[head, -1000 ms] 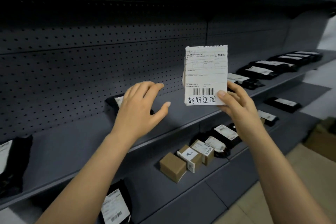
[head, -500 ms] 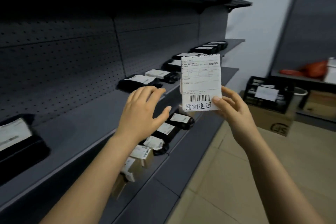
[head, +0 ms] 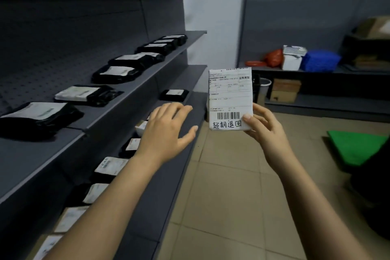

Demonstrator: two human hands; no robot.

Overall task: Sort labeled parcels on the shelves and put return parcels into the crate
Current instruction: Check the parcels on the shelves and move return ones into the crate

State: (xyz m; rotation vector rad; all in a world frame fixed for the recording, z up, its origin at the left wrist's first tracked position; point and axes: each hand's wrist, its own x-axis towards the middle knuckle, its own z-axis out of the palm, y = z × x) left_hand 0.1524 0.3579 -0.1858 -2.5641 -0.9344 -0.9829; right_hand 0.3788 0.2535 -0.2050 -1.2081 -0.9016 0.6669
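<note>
**Marked parcel held upright in the right hand**

Through the head camera we see the right hand [head: 268, 131] raised just right of centre on an outstretched forearm. Its thumb presses the lower right corner of the parcel [head: 231, 99], and its fingers curl behind it. The left hand [head: 166, 131] hovers at centre, palm down, fingers straight and lightly spread. It holds nothing and sits clear of the parcel.

The parcel stands upright in mid-air over the tiled floor [head: 228, 186], its label facing us. It is a small white block with faint printed form lines, a barcode near the bottom and four handwritten black characters beneath.

The shelves [head: 38, 154] fill the left of the frame, with black bags [head: 84, 95] bearing white labels in a row. More labelled packets lie on the lower shelf, partly hidden by the left forearm. A blue bag [head: 319, 60] sits at the upper right, and a green sheet [head: 356, 145] lies at the right edge.
</note>
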